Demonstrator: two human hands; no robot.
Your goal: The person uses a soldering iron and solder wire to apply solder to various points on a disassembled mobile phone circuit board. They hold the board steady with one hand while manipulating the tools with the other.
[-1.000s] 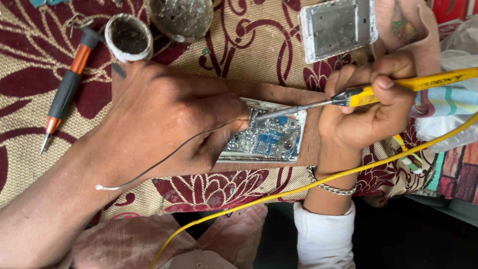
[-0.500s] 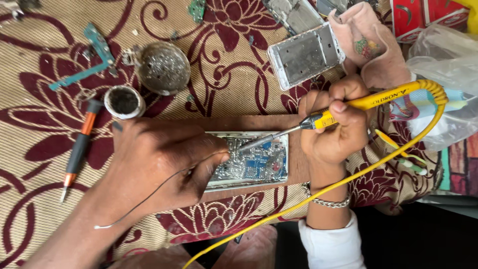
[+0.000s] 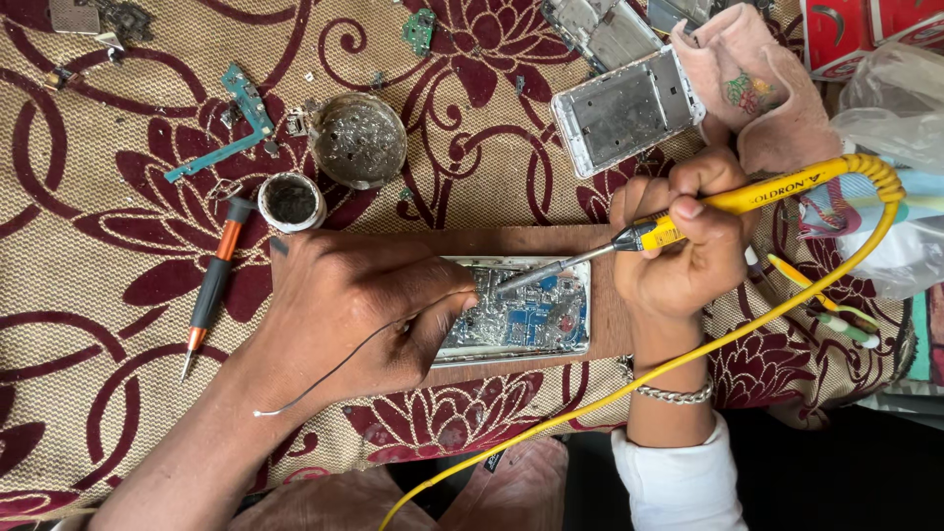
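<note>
Both hands are soldering: the right hand (image 3: 678,261) grips the soldering iron (image 3: 718,211), the left hand (image 3: 364,315) pinches solder wire (image 3: 334,369) at the circuit board (image 3: 526,315), needing steady contact.

The left hand (image 3: 354,315) hides the circuit board's (image 3: 531,315) left end.

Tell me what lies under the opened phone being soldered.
The opened phone lies on a brown wooden board, which rests on the patterned cloth. The left hand covers the phone's left end and part of the board; the right hand holds the soldering iron.
</note>
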